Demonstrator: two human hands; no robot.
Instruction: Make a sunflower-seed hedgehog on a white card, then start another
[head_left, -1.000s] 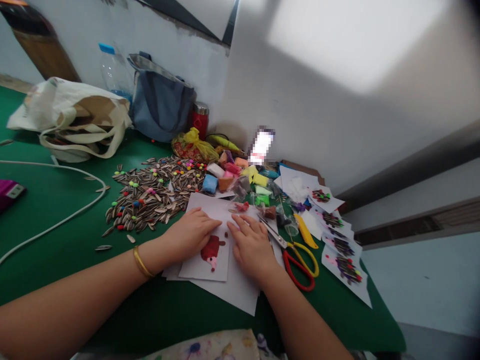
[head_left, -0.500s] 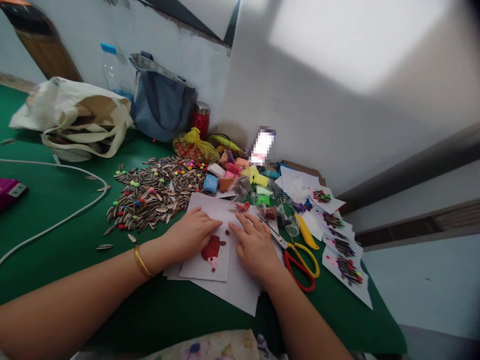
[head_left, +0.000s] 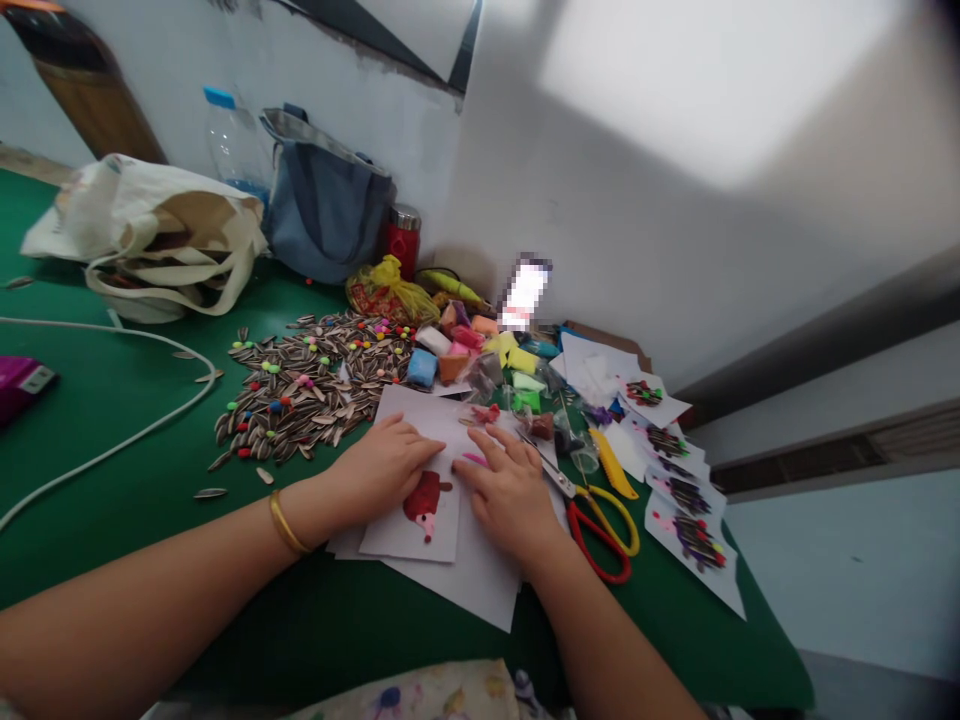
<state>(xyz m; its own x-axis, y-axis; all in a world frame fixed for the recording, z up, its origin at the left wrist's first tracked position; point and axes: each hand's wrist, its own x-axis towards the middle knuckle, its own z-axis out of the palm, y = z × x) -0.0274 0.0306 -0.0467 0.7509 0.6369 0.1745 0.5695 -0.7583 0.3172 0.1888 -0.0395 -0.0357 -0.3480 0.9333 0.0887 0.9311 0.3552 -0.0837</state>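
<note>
A white card (head_left: 442,535) lies on larger white paper (head_left: 480,590), bearing a dark red clay hedgehog figure (head_left: 424,500) with a pink face and a brown foot. My left hand (head_left: 386,460) rests over the card's left side, fingers stretched out and holding nothing. My right hand (head_left: 506,485) lies to the right with its fingers spread. Its index fingertip is on the card's right edge, over a spot where a small dark ball is mostly hidden. A thin pink strip (head_left: 475,459) shows between the fingers; its kind I cannot make out.
Scissors (head_left: 600,515) and a yellow cutter (head_left: 613,463) lie right of my hand. Striped sunflower seeds (head_left: 315,390) are heaped at left. Clay packets (head_left: 457,365) sit behind, near a phone (head_left: 525,290). Finished-looking cards (head_left: 697,545) line the right edge. A white cable (head_left: 150,430) crosses the left.
My right index fingertip has come down onto the small brown ball, which was in plain view before. The pink strip now shows between the fingers. My left hand has stayed nearly still.
</note>
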